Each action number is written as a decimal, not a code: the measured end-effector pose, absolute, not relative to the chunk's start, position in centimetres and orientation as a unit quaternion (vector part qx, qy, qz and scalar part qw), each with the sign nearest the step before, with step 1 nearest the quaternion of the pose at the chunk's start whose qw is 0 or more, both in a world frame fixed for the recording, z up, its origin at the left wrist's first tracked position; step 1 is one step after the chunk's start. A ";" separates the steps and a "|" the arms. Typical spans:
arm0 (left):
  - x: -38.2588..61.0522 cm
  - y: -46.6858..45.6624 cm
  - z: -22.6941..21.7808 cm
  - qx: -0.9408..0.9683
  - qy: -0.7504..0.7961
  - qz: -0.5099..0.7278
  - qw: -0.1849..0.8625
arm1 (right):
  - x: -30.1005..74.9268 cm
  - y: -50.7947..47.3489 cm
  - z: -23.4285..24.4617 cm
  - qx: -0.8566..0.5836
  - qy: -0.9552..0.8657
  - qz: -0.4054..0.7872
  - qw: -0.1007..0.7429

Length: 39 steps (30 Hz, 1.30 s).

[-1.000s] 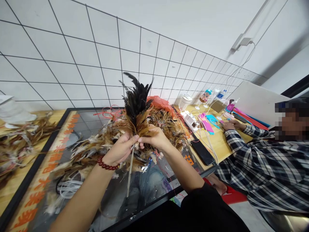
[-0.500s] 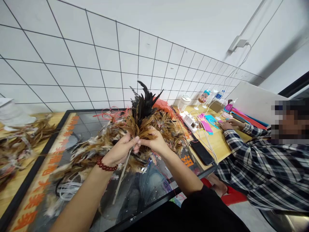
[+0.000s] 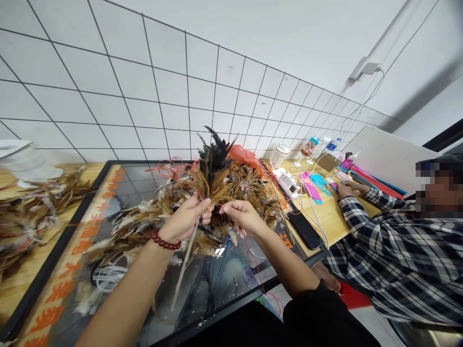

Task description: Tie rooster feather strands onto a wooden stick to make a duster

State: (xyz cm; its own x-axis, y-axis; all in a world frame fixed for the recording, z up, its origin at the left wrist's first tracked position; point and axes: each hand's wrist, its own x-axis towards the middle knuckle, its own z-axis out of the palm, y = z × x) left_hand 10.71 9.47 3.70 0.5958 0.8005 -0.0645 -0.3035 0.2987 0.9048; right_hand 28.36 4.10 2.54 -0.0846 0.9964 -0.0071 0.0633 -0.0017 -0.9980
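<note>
A white tiled wall with dark grout lines (image 3: 108, 96) ran behind the long bench. A black-framed glass panel with orange lettering (image 3: 54, 241) lay on the bench and took up most of its near edge. At the right end of the bench sat a person in a dark plaid shirt (image 3: 398, 241), one hand (image 3: 343, 189) resting on the bare wooden top. A loose heap of brown and tan feathers (image 3: 253, 188) was spread over the middle of the glass panel towards its far edge. A smaller scatter of brown feathers (image 3: 29, 217) lay near the left end of the bench.

Above the heap, a bundle of black and tan feathers bound to a thin pale stick (image 3: 213, 164) stood nearly upright, the stick slanting down towards the near edge. The left hand (image 3: 186, 219) was clenched round the stick just under the feathers. The right hand (image 3: 243, 215) was just beside it, not touching, with thumb and forefinger pinched on a thin red thread (image 3: 253, 262) that trailed down over the glass.

A flat black phone (image 3: 306, 229) lay by the right edge of the panel. A dark red bead bracelet (image 3: 164, 241) circled the left wrist.
</note>
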 end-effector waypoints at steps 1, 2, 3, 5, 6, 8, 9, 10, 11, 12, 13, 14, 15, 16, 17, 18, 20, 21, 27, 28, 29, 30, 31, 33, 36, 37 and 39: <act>11.1 9.5 3.3 0.487 0.295 0.378 0.730 | 28.3 3.9 2.9 -0.509 -0.576 0.450 0.455; 11.4 9.6 2.9 0.510 0.326 0.391 0.694 | 28.2 3.8 3.3 -0.520 -0.616 0.398 0.437; 11.6 9.7 2.5 0.534 0.351 0.397 0.658 | 28.1 3.7 3.7 -0.530 -0.651 0.353 0.414; 11.6 10.0 2.0 0.587 0.374 0.388 0.603 | 27.9 3.7 4.7 -0.548 -0.691 0.291 0.370; 11.5 10.2 1.9 0.615 0.376 0.379 0.580 | 27.8 3.7 5.1 -0.555 -0.700 0.273 0.357; 11.2 10.4 1.9 0.671 0.385 0.368 0.516 | 27.5 3.6 5.6 -0.563 -0.711 0.257 0.334; 11.1 10.5 2.0 0.697 0.404 0.363 0.468 | 27.2 3.5 5.8 -0.563 -0.719 0.250 0.321; 11.0 10.4 2.1 0.722 0.431 0.351 0.413 | 26.9 3.4 5.9 -0.561 -0.732 0.237 0.305; 11.0 10.3 2.2 0.745 0.457 0.331 0.356 | 26.6 3.1 6.0 -0.556 -0.748 0.219 0.287; 11.0 10.1 2.3 0.769 0.474 0.303 0.303 | 26.2 2.9 6.1 -0.551 -0.766 0.195 0.269; 11.0 9.8 2.4 0.793 0.481 0.271 0.257 | 25.9 2.7 6.3 -0.546 -0.782 0.167 0.251; 11.1 9.5 2.6 0.818 0.475 0.240 0.217 | 25.7 2.6 6.7 -0.545 -0.793 0.136 0.236; 11.1 9.1 2.8 0.842 0.462 0.210 0.180 | 25.7 2.6 7.1 -0.550 -0.798 0.103 0.222; 11.2 8.6 3.0 0.864 0.447 0.181 0.143 | 25.9 2.8 7.7 -0.561 -0.797 0.072 0.211; 11.3 8.2 3.3 0.883 0.432 0.151 0.107 | 26.3 3.2 8.3 -0.573 -0.793 0.047 0.201; 11.4 7.9 3.6 0.899 0.415 0.119 0.073 | 26.9 3.7 8.9 -0.582 -0.789 0.035 0.192; 11.5 7.3 4.1 0.927 0.370 0.062 0.016 | 28.5 5.1 9.8 -0.589 -0.786 0.055 0.178; 11.5 7.1 4.4 0.938 0.344 0.043 -0.002 | 29.4 5.9 10.0 -0.589 -0.785 0.082 0.176; 11.3 6.6 5.0 0.954 0.289 0.077 -0.029 | 34.7 8.4 7.4 -0.575 -0.727 0.322 0.196; 11.2 6.6 5.0 0.955 0.281 0.096 -0.021 | 35.3 8.4 6.6 -0.559 -0.710 0.379 0.198; 11.1 6.7 4.9 0.957 0.266 0.116 -0.008 | 35.8 8.2 5.8 -0.541 -0.690 0.438 0.198; 11.1 6.7 4.8 0.960 0.244 0.136 0.011 | 36.3 8.0 5.1 -0.524 -0.670 0.490 0.192; 11.0 6.7 4.6 0.963 0.218 0.153 0.034 | 36.7 7.8 4.5 -0.512 -0.653 0.527 0.183; 11.1 6.6 4.3 0.967 0.174 0.171 0.078 | 37.4 7.4 3.4 -0.508 -0.632 0.559 0.172; 11.4 6.3 4.1 0.964 0.151 0.173 0.134 | 38.3 6.8 2.6 -0.530 -0.612 0.558 0.184; 11.5 6.3 4.0 0.960 0.148 0.178 0.158 | 38.6 6.5 2.5 -0.537 -0.602 0.559 0.192; 11.7 6.3 4.0 0.943 0.145 0.208 0.216 | 39.2 5.6 2.5 -0.552 -0.583 0.554 0.220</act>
State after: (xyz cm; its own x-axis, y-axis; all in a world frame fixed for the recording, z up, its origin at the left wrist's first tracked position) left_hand 11.65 6.31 4.00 0.8715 0.3637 0.3288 0.1839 -0.8641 0.4684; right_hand 39.21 5.59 2.52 -0.2942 0.8877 -0.3543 0.3992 -0.2227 -0.8894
